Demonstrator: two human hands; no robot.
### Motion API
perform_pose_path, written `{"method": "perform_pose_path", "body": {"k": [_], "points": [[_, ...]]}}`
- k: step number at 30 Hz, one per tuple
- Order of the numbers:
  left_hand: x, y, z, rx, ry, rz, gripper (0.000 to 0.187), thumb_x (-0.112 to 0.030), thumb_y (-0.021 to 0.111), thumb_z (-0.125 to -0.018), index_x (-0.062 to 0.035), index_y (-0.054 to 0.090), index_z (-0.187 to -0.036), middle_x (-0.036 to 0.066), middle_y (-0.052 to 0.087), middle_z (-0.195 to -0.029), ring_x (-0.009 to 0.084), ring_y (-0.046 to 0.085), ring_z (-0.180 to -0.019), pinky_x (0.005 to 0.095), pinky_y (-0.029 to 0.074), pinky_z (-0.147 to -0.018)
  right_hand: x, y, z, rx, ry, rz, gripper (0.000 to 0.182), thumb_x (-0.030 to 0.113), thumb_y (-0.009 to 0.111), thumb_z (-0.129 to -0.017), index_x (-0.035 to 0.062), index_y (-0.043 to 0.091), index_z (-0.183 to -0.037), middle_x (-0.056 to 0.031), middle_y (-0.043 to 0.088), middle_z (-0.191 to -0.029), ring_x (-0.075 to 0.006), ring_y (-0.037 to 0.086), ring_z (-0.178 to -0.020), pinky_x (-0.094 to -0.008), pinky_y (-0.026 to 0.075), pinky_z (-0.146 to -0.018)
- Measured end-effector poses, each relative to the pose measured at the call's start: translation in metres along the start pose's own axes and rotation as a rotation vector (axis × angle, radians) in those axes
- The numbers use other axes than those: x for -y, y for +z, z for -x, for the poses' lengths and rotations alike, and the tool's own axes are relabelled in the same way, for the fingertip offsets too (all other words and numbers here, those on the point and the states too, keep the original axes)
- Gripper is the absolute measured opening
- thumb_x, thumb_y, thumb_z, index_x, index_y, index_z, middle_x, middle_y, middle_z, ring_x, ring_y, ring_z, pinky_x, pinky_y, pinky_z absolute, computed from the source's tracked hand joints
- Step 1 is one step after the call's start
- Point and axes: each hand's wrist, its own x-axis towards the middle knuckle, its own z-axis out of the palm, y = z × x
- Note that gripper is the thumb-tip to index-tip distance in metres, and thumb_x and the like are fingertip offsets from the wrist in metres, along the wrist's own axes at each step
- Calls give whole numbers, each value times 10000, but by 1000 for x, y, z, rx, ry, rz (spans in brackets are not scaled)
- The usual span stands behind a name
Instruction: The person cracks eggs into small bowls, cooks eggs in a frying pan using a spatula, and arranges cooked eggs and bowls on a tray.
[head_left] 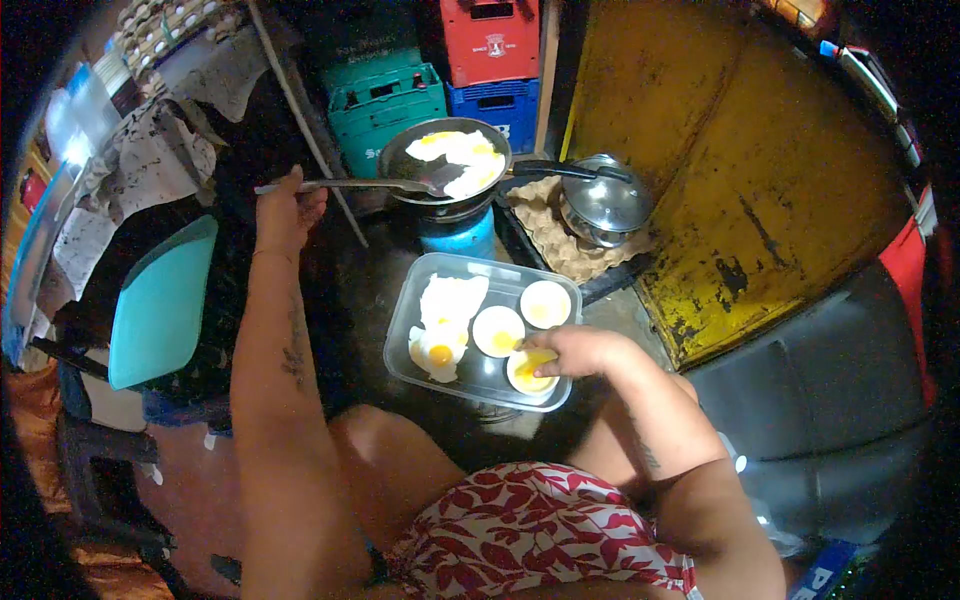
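My left hand [285, 212] is closed around the handle of a metal turner [370, 185], whose blade end reaches into a frying pan [392, 170]. Fried eggs [470, 152] with white and some yellow lie in that pan. Below it is a clear plastic tub [398, 362] with fried eggs [440, 345] at its left side. Three small round white bowls [547, 303] with yellow inside stand at the tub's right. Over the nearest small bowl [530, 388], my right hand [575, 352] has its fingers closed at the rim; the exact contact is partly hidden.
The pan sits over a blue cylinder [460, 236]. A lidded metal pot [605, 205] rests on an egg carton [548, 222] at right, by a yellow panel [690, 170]. Green [385, 115], red [490, 45] and blue crates stand behind. A teal plastic lid [165, 305] is at left.
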Motion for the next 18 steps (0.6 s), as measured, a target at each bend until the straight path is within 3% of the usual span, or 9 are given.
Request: {"method": "perform_pose_path", "body": {"k": [12,18], "points": [[-60,53,48,56,325,-293,249,-288,651,-921,-71,543,-980,84,639,-783,166,611,-577,286,515,-493,6,-7,3,30,-5,10,585,366,704,-846,123,532,-1349,-196,616,-1233,-355,586,-1142,-399,452,-981],[-79,56,34,88,374,-438,248,-266,636,-928,-38,541,-953,78,635,-787,145,633,-557,267,529,-463,9,-8,4,33,24,9,584,362,703,-846,125,531,-1351,-196,620,-1226,-354,590,-1136,-398,455,-973]]}}
